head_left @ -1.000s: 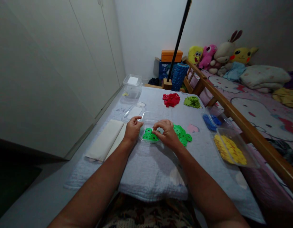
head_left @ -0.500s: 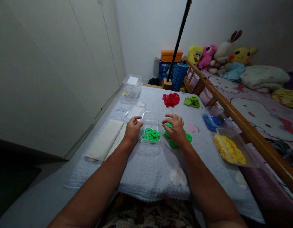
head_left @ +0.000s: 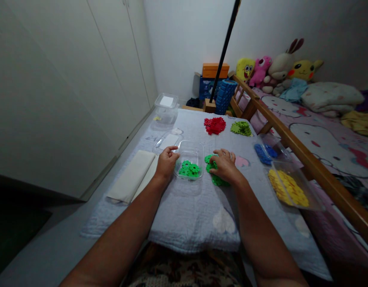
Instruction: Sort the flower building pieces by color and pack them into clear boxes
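Observation:
A clear plastic box (head_left: 189, 153) stands in front of me, with several bright green flower-shaped plastic pieces (head_left: 190, 170) in its near part. My left hand (head_left: 167, 161) grips the box's left wall between thumb and fingers. On the cloth to the right of the box lies a pile of the same green pieces (head_left: 219, 181). My right hand (head_left: 226, 165) is over this pile, fingers curved and apart from the thumb, with green showing between them. The hand covers part of the pile.
Red pieces (head_left: 215, 125) and olive-green pieces (head_left: 241, 128) lie in heaps at the back. Boxes of blue pieces (head_left: 265, 153) and yellow pieces (head_left: 288, 187) stand right, beside the wooden bed rail (head_left: 306, 147). A clear lid (head_left: 168, 142), folded cloth (head_left: 132, 175) and lidded box (head_left: 166, 107) are left.
My right hand has moved from the box's right edge to the right and down onto the green pile. My left hand and the box have stayed in place.

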The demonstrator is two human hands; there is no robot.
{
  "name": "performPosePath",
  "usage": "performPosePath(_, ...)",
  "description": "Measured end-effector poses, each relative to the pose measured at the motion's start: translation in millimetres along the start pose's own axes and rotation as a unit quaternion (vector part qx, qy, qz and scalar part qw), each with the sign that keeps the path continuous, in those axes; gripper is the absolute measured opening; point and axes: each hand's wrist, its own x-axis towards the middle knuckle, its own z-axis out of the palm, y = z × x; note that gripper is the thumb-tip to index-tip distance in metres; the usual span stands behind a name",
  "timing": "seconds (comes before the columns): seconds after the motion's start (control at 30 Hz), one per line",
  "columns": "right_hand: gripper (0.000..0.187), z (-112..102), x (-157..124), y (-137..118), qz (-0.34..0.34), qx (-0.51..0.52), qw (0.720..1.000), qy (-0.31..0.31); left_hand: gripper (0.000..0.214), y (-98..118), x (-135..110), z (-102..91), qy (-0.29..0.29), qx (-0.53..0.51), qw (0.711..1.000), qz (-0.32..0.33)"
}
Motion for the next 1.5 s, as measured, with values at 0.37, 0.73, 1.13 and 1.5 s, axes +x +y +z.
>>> performPosePath(0.37,0.009,-16,4,3,0.044,0.128,0.99,0.034,0.043,4,-2,0.4,0.0,0.006,1.0,-0.004)
performPosePath(0.73,0.014,-23,6,-9,0.0,0.373,0.91,0.184,0.042,2,-2,0.2,0.0,0.001,1.0,-0.003)
performPosePath(1.13,0.006,-4,4,-55,-0.059,0.228,0.966,0.111,0.044,1,-1,0.9,-0.003,-0.008,1.0,-0.006)
performPosePath(1.5,0.018,4,9,-41,-0.022,0.197,0.968,0.152,0.042,-1,1,-0.4,-0.002,0.004,1.0,0.0)
